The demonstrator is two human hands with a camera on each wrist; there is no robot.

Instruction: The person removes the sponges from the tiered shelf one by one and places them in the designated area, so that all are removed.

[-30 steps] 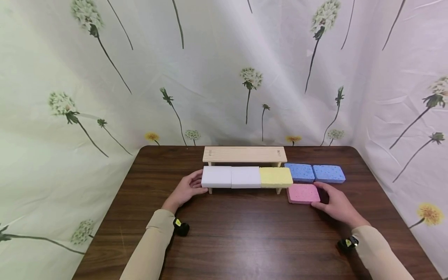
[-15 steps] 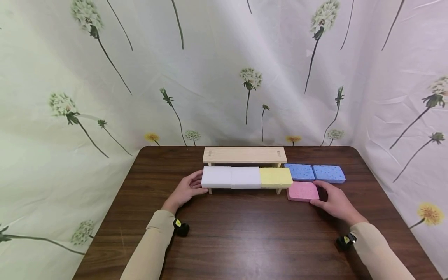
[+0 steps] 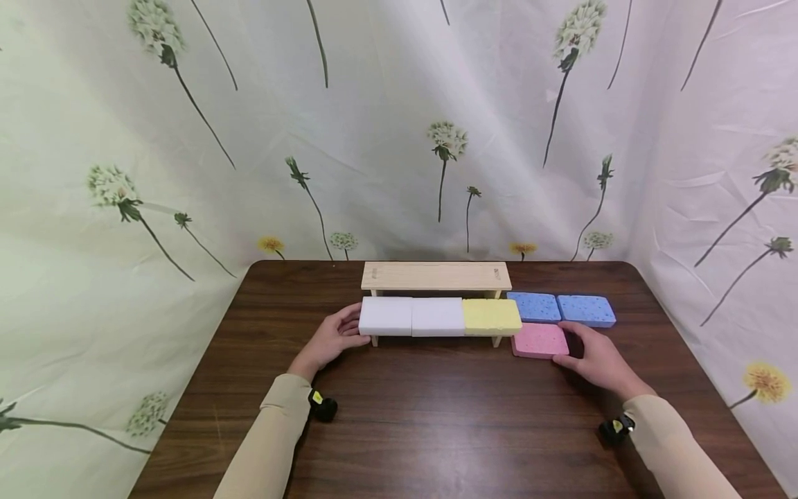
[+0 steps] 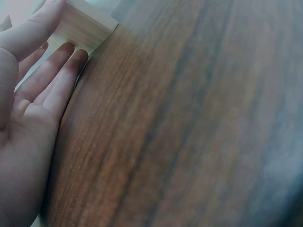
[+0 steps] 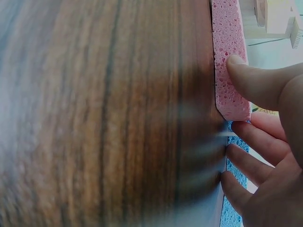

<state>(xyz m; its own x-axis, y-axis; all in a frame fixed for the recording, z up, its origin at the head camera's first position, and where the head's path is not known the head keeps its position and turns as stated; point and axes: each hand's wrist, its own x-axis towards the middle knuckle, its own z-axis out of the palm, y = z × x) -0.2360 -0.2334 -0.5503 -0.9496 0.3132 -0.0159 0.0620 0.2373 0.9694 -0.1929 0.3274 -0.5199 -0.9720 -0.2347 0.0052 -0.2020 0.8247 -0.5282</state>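
Currently, right hand (image 3: 595,360) pinches porous pink sponge (image 3: 539,339); left hand (image 3: 330,343), fingers loosely straight, at pale wooden stand (image 3: 436,276).

From 8 round through 12 to 4 o'clock in the head view, pale cloth (image 3: 380,55), creased and printed with long-stemmed plants. Between 10 and 11, a big puff (image 3: 156,26); between 1 and 2, a second puff (image 3: 578,28). Near 1, closer to the middle, a smaller puff (image 3: 449,137). At 10, a green bud (image 3: 296,170). Between 3 and 4, far out, a yellow bloom (image 3: 765,382). Down to 6, the tabletop (image 3: 461,416), dark brown and wood-grained, far corners rounded at 9 and 3, pale glare between 5 and 6. In the right wrist view, grain running from 12 toward 6, partly blurred.
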